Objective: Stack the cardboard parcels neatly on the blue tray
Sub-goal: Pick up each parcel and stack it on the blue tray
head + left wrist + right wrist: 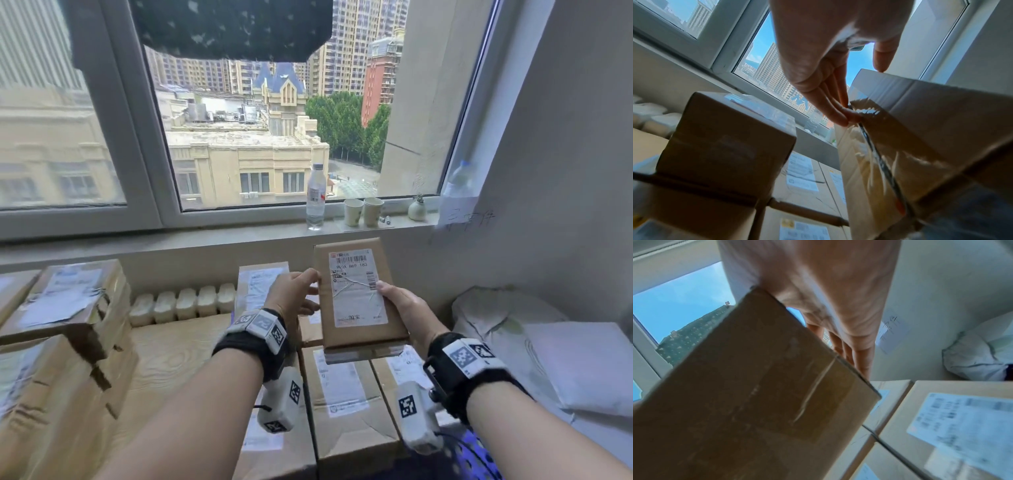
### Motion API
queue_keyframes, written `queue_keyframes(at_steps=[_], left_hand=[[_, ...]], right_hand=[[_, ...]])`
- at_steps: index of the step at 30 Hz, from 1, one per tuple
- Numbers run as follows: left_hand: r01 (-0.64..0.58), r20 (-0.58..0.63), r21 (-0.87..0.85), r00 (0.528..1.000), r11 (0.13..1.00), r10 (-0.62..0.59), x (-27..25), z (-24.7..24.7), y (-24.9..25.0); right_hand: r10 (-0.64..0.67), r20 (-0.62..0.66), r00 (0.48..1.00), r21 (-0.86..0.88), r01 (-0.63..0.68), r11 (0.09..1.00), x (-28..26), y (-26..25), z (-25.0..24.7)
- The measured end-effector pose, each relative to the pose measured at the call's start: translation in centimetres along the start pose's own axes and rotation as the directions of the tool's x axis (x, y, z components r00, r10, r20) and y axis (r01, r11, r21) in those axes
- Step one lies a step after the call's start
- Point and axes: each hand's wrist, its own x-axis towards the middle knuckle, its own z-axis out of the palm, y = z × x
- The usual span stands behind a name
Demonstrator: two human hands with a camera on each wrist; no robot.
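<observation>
Below a wide window (239, 113) onto city blocks, the held parcel (359, 294) sits centre frame, label up, above the stacked parcels (346, 404) at lower centre. The right hand (402, 303) clasps its right edge, thumb on the label; the left hand (294, 291) touches its left edge with straight fingers (835, 112). More boxes (68, 308) pile at left; a bottle (315, 197) and cups (363, 211) stand on the sill.

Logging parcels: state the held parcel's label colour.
White with black print on the held parcel; head view shows it best.
</observation>
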Motion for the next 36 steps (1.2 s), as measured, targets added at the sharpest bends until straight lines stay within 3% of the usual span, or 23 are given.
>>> queue_keyframes(at_steps=[4, 9, 17, 28, 36], left_hand=[[0.000, -0.031, 0.088, 1.000, 0.996, 0.002, 3.3, -1.2, -0.3], [-0.065, -0.101, 0.322, 0.990, 0.944, 0.103, 5.8, -2.2, -0.9], [0.008, -0.146, 0.451, 0.987, 0.892, 0.065, 8.6, -2.5, -1.6], [0.039, -0.138, 0.665, 0.988, 0.745, 0.072, 10.5, -2.0, -2.5], [0.023, -0.138, 0.724, 0.984, 0.689, 0.111, 10.6, -1.7, -2.7]], right_hand=[[0.054, 0.033, 0.998, 0.018, -0.054, 0.998, 3.7, 0.6, 1.6], [0.101, 0.055, 0.993, 0.018, -0.102, 0.995, 7.5, 1.2, 3.1], [0.195, 0.126, 0.973, -0.037, -0.192, 0.981, 13.0, 3.4, 5.1], [0.299, 0.156, 0.941, -0.135, -0.280, 0.950, 15.4, 4.7, 5.6], [0.327, 0.155, 0.932, -0.243, -0.285, 0.927, 15.4, 4.4, 5.8]])
